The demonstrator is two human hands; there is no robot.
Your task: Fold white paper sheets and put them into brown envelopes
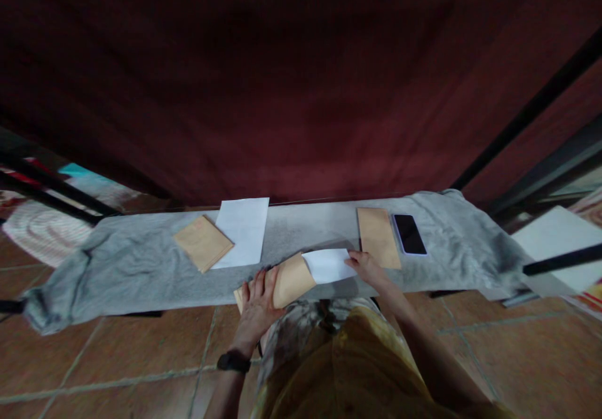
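Right at the near edge of the bench (315,221), left of its middle, I see the brown envelope (294,281) lying aslant, plain, flat and matte, its left end down by the edge and its right end lifted towards the far side. The left hand (256,303) is spread over that left end and hides much of it; whether the thumb pinches from beneath I can't tell. From the right end juts the white paper (329,265), smooth and unmarked as far as I can see, and the right hand (369,268) has its outer end nipped between thumb and fingers. A dark watch (234,361) sits on the left wrist. Just past the right hand, a tan envelope (379,237) lies nearly square to the far edge, with a dark-screened phone (410,234) close beside it, towards the right end. Over on the left half, a small pile of envelopes (203,243) overlaps a white sheet (242,231) that reaches up to the far edge. The grey cloth (141,249) is rumpled at both ends of the bench. Beyond the far edge hangs a deep red curtain (301,105), and a black bar (531,111) slants up from the far right corner.
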